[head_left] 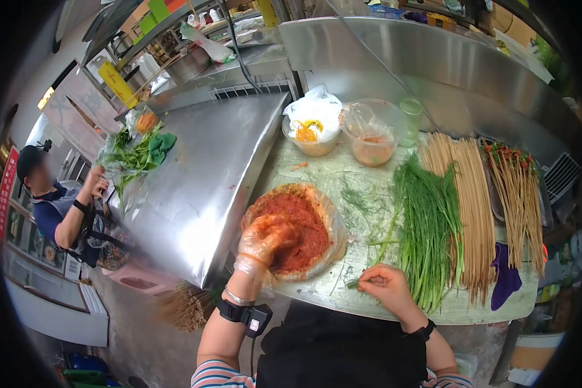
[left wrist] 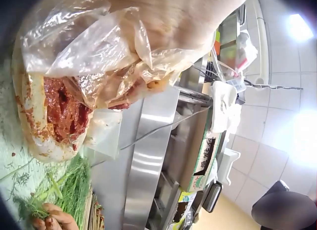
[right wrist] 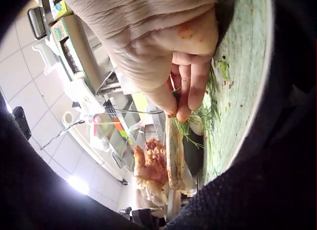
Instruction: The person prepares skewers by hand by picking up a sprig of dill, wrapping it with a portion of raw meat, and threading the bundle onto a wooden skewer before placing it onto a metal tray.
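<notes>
My left hand [head_left: 265, 238], in a clear plastic glove smeared red, hangs over a plastic-lined bowl [head_left: 335, 249] of red minced meat [head_left: 310, 233]. Its fingers bend inward; whether meat lies in them I cannot tell. At the table's front edge my bare right hand [head_left: 385, 284] pinches a small sprig of dill [right wrist: 197, 116] between thumb and fingertips. Just right of that hand lies a large bunch of dill [head_left: 427, 226], its stems toward me. Bare wooden skewers [head_left: 475, 220] lie beside the bunch, and farther right are skewers with red-and-green tips [head_left: 514, 194].
Behind the bowl stand a tub with a white bag [head_left: 313, 116], a clear tub [head_left: 374, 145] and a green glass [head_left: 410, 119]. A purple cloth [head_left: 506, 278] lies front right. Left is a steel counter [head_left: 200, 174] with leafy greens [head_left: 139, 152]; another person [head_left: 58, 207] stands beyond.
</notes>
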The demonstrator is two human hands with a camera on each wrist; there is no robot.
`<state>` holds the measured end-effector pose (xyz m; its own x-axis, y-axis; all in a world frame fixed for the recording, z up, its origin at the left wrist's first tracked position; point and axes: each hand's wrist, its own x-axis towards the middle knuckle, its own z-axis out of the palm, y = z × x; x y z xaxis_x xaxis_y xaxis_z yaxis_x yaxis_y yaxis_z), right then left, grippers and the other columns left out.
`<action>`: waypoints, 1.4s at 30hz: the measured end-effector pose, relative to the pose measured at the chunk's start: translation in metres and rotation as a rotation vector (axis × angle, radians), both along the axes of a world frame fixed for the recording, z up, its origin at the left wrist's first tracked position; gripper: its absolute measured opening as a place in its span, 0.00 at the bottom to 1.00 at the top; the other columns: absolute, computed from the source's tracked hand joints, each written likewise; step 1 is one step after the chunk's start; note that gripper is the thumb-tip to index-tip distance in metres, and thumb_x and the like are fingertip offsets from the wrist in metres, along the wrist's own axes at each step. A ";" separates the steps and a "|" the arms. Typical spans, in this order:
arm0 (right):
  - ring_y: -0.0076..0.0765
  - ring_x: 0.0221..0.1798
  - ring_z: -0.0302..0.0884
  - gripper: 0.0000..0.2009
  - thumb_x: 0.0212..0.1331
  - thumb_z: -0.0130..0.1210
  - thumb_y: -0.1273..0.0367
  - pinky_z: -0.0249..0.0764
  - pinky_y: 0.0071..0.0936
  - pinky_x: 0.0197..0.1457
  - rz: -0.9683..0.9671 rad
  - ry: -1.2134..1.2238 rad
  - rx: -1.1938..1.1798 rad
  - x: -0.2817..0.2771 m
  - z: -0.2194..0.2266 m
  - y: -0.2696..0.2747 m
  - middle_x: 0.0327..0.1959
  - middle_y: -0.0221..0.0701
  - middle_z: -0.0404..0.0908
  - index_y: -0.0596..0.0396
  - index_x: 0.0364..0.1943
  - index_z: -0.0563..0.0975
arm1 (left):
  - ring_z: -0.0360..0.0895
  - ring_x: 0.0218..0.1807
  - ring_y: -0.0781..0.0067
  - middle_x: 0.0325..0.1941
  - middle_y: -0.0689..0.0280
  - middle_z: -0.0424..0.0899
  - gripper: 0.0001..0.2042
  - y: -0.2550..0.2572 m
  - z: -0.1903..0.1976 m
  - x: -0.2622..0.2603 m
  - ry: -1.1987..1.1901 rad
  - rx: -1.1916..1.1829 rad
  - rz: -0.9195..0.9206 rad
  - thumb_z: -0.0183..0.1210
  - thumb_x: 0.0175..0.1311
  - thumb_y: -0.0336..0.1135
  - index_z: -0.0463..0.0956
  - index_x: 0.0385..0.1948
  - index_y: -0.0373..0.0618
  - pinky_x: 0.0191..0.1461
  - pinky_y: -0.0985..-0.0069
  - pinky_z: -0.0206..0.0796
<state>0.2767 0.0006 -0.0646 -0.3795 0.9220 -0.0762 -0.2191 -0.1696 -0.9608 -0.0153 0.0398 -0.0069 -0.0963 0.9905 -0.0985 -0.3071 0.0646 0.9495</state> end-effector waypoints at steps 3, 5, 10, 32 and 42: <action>0.25 0.38 0.78 0.04 0.51 0.58 0.81 0.75 0.19 0.43 0.005 -0.020 0.015 0.000 -0.002 -0.001 0.35 0.32 0.76 0.64 0.30 0.77 | 0.78 0.41 0.67 0.39 0.59 0.79 0.10 -0.003 -0.015 -0.003 0.126 0.017 0.049 0.58 0.59 0.29 0.74 0.39 0.34 0.46 0.69 0.74; 0.24 0.38 0.78 0.04 0.51 0.58 0.81 0.75 0.19 0.43 0.005 -0.020 -0.004 0.000 -0.003 -0.002 0.35 0.32 0.76 0.63 0.30 0.77 | 0.77 0.42 0.68 0.40 0.60 0.79 0.10 -0.007 -0.013 -0.002 -0.001 -0.031 0.020 0.58 0.59 0.30 0.74 0.39 0.34 0.46 0.71 0.74; 0.23 0.37 0.78 0.04 0.51 0.58 0.80 0.75 0.19 0.45 -0.022 -0.016 -0.038 -0.002 0.024 0.001 0.35 0.31 0.78 0.62 0.30 0.77 | 0.74 0.40 0.79 0.39 0.66 0.80 0.10 -0.017 -0.029 0.003 0.061 0.109 0.155 0.57 0.61 0.30 0.76 0.42 0.37 0.40 0.82 0.69; 0.26 0.33 0.75 0.06 0.49 0.60 0.76 0.71 0.20 0.36 -0.141 -0.349 0.624 -0.041 0.096 0.030 0.35 0.30 0.76 0.58 0.32 0.78 | 0.78 0.36 0.76 0.36 0.63 0.80 0.13 -0.043 0.005 0.051 0.235 0.100 -0.144 0.50 0.60 0.19 0.74 0.46 0.31 0.42 0.80 0.71; 0.40 0.28 0.79 0.09 0.47 0.62 0.70 0.74 0.31 0.34 -0.689 -1.401 0.594 0.188 0.052 0.107 0.28 0.40 0.81 0.59 0.32 0.80 | 0.76 0.29 0.71 0.34 0.58 0.79 0.10 -0.020 -0.029 0.049 0.174 0.309 0.074 0.54 0.55 0.15 0.76 0.39 0.28 0.36 0.78 0.70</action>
<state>0.4644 0.1071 -0.0125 0.1374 0.8995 0.4148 0.9341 0.0217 -0.3564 0.0336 0.0195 -0.0362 -0.1580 0.9606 0.2285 -0.1325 -0.2499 0.9592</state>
